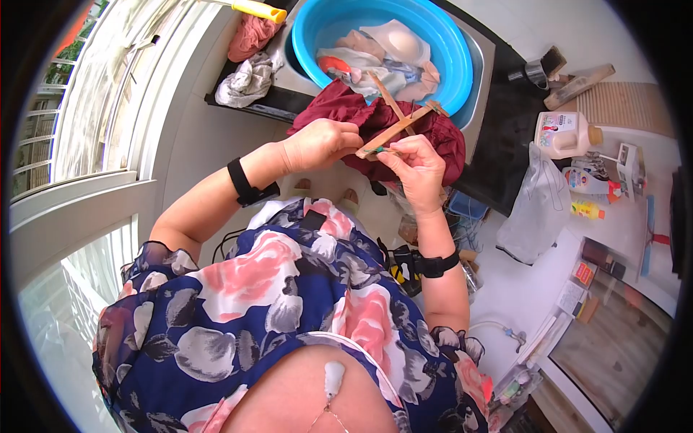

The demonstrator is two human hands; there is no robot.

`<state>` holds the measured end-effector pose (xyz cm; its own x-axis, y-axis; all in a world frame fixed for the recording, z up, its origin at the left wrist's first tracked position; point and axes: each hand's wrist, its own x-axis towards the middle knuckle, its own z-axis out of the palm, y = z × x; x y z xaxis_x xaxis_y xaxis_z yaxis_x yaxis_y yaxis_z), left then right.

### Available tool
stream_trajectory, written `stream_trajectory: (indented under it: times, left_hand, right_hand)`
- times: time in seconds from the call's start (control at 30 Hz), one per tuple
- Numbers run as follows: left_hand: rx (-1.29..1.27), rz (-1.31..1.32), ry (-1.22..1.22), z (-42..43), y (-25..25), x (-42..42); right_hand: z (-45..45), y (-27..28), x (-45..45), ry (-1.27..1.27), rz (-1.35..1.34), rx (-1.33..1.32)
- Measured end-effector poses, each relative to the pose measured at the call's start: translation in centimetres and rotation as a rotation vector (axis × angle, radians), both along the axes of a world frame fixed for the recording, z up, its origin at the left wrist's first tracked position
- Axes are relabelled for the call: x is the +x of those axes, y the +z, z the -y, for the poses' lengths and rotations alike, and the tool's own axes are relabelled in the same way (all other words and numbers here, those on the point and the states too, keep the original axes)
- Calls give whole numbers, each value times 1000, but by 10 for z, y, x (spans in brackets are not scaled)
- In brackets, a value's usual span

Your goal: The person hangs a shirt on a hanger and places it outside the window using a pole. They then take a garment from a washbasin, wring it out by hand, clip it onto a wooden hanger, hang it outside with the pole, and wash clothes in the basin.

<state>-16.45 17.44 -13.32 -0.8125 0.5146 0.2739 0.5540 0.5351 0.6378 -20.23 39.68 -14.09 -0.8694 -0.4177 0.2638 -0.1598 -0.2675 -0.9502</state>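
Top edge chops off the blue basin (458, 54) and the yellow handle (258, 9). Green bit (380, 151) at the right hand's (417, 169) fingertips is too tiny to identify; the jug's (570, 146) small print's unreadable.

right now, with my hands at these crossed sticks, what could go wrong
The gathered dark red cloth hangs below the round blue plastic basin, so it might slip toward the floor. The crossed brown wooden sticks have one end over the pale laundry, so a quick turn could catch a piece. The right hand has its fingers close to one stick end, where they might get pinched.
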Motion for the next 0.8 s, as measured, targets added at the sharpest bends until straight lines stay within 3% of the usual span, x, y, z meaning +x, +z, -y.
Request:
stream_trajectory:
  times: [0.2,0.27,0.33,0.37,0.4,0.47,0.53,0.63,0.73,0.8]
  left_hand:
    - [158,165,74,-2,1,4]
    - [199,328,80,2,-4,4]
    - [246,133,-73,16,-5,-11]
    - [351,177,42,25,-4,-19]
    - [444,566,318,28,17,-26]
    - [87,199,346,32,40,-57]
    - [-81,147,266,12,41,-85]
    - [-333,-172,-65,-35,19,-120]
    - [-632,-306,-170,-59,-18,-143]
    - [-679,-316,-193,-56,-23,-152]
  right_hand:
    - [7,-8,3,-44,-168,158]
    - [7,-9,7,-38,-216,342]
    - [7,-13,13,-52,-268,355]
    - [4,-13,15,-42,-271,367]
    - [3,-12,17,-34,-274,378]
    - [1,-19,19,-14,-262,398]
    - [2,-18,20,4,-256,419]
    - [4,-17,23,36,-254,443]
    - [2,-20,26,48,-267,423]
    - [-3,-22,27,54,-279,433]
